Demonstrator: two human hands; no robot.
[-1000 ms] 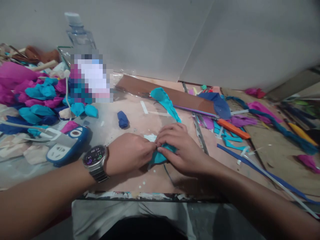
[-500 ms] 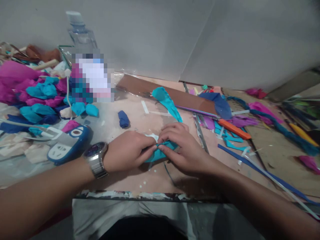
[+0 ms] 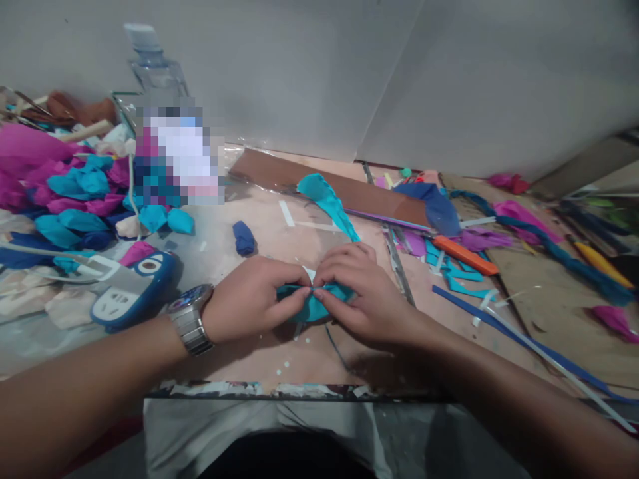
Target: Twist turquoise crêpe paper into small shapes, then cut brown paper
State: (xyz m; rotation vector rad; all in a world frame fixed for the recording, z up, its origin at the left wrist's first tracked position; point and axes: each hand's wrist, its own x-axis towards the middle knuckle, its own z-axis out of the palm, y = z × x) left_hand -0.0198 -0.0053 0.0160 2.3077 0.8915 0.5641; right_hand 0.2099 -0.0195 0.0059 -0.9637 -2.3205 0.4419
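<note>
Left hand (image 3: 254, 296) and right hand (image 3: 367, 293) pinch one turquoise piece (image 3: 313, 309) in closed fingers (image 3: 287, 273), near the front of the bench (image 3: 272, 236).
A turquoise strip (image 3: 327, 199) lies just beyond the right hand, a navy bundle (image 3: 243, 238) beyond the left, an orange cutter (image 3: 464, 255) farther right.

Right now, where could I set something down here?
Probably between the dark blue bundle and the brown sheet, or on the cardboard below the twisted blue strip. A paper pile crowds the left; the left hand, right hand and turquoise paper fill the middle.
</note>
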